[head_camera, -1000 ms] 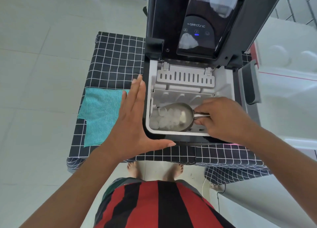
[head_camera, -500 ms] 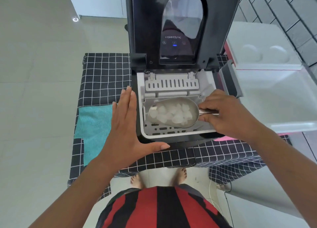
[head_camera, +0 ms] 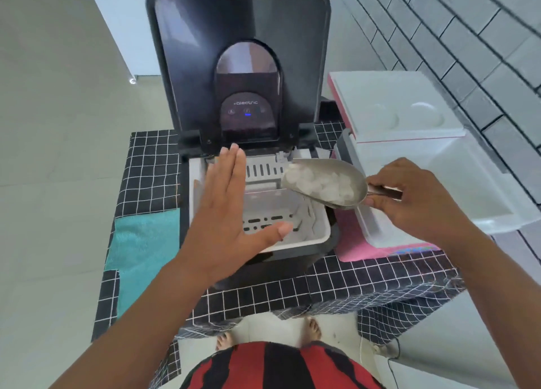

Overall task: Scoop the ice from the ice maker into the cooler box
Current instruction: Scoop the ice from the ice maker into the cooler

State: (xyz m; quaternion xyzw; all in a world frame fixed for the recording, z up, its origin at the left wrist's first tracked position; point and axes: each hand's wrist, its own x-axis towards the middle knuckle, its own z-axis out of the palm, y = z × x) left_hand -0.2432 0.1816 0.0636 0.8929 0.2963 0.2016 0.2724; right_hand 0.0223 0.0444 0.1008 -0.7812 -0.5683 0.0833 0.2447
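Observation:
The black ice maker [head_camera: 240, 66] stands with its lid raised, its white ice basket [head_camera: 304, 230] exposed below. My right hand [head_camera: 409, 201] grips the handle of a metal scoop [head_camera: 328, 180] heaped with ice cubes [head_camera: 319, 182], held above the basket's right edge. To the right sits the open white cooler box [head_camera: 468, 180], its lid [head_camera: 395, 104] tipped back. My left hand [head_camera: 231, 213] is flat with fingers together and thumb spread, hovering over the basket's left side, holding nothing.
The ice maker and cooler sit on a table under a black checked cloth [head_camera: 146, 169]. A teal towel [head_camera: 143, 251] lies at the left, a pink cloth [head_camera: 360, 248] under the cooler. A grey tiled wall [head_camera: 468, 37] rises behind the cooler.
The scoop, full of ice, has lifted out of the basket and moved right toward the cooler. My left hand shifted from the machine's left edge to over the basket.

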